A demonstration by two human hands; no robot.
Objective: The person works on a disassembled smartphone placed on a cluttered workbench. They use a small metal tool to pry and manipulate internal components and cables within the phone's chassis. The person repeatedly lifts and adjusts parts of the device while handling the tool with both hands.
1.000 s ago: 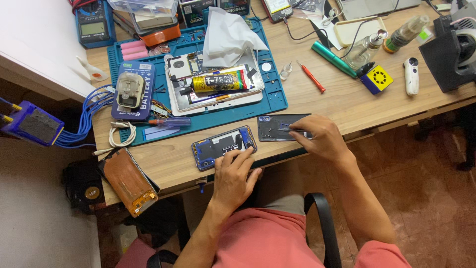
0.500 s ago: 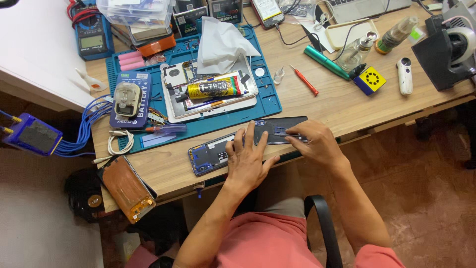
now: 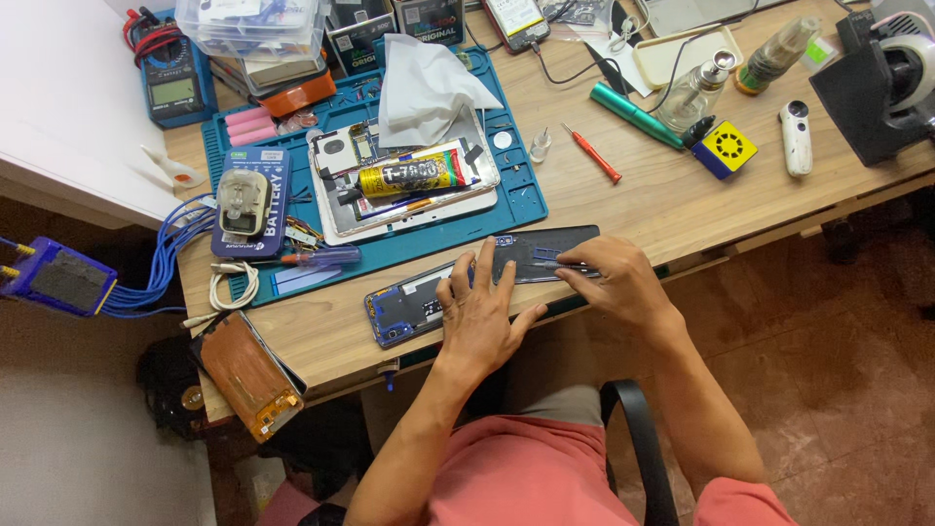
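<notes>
An opened phone body with a blue frame lies near the desk's front edge. Right behind it sits a dark back panel. My left hand lies flat over both, its fingers spread, the fingertips reaching the dark panel. My right hand rests on the panel's right end. It pinches a thin metal tool whose tip lies on the panel.
A blue work mat carries a tablet tray, a yellow glue tube and a white tissue. A red screwdriver, green tool, yellow cube and glass bottle lie right. A copper-backed screen overhangs the left front edge.
My left hand slid forward from the blue phone body, spreading its fingers onto the dark panel. My right hand stayed on the panel's right end with the tool.
</notes>
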